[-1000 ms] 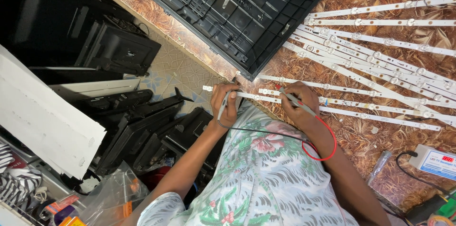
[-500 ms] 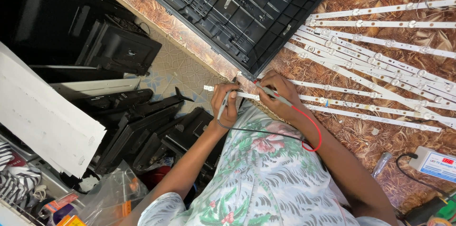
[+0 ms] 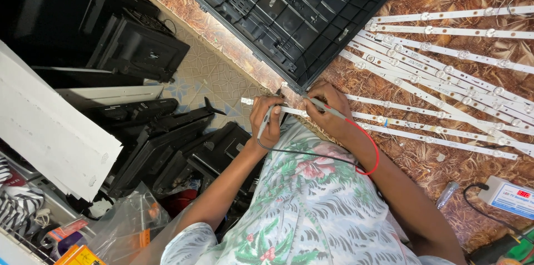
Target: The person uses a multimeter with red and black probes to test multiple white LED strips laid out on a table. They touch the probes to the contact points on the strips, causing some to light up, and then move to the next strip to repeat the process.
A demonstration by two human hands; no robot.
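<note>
We count two hands (image 3: 267,117), two test probes (image 3: 266,123), one black back panel (image 3: 289,9), roughly ten white light strips (image 3: 445,53), one white tester box (image 3: 509,195), one plastic bag (image 3: 128,220).

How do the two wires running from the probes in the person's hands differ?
The red wire runs from the probe in the right hand and loops beside that forearm. The black wire runs from the probe in the left hand and crosses the floral shirt. Both are thin, and both probes touch the same white LED strip.
</note>
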